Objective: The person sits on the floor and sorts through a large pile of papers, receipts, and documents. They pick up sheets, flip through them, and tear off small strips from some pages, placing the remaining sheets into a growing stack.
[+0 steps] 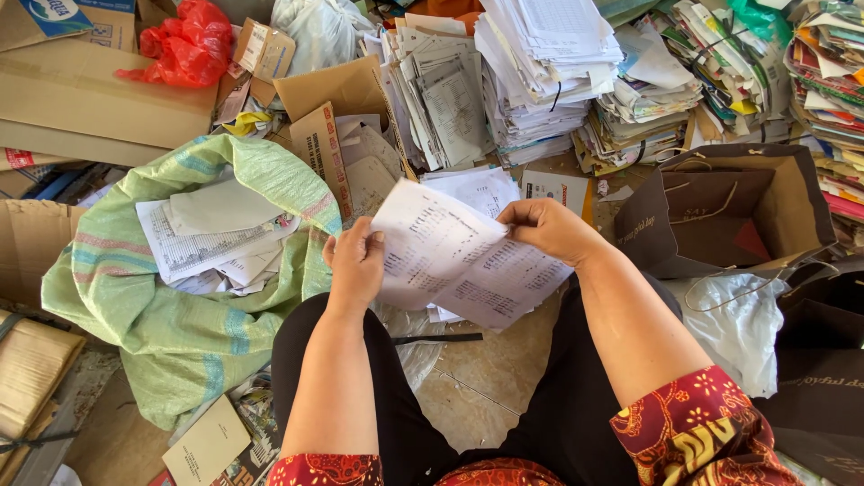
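Head view: left hand (355,261) and right hand (547,227) each grip printed white sheets (454,256) beside green sack (180,333).

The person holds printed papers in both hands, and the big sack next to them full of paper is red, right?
Not quite. The sack is green, not red; the head view shows it. The only red thing there is a plastic bag farther back. The rest is right: the left hand and right hand hold the papers, and the sack holds paper.

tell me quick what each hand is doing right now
Left hand: closed on the left edge of the printed sheets.
Right hand: closed, pinching the same sheets at their top.
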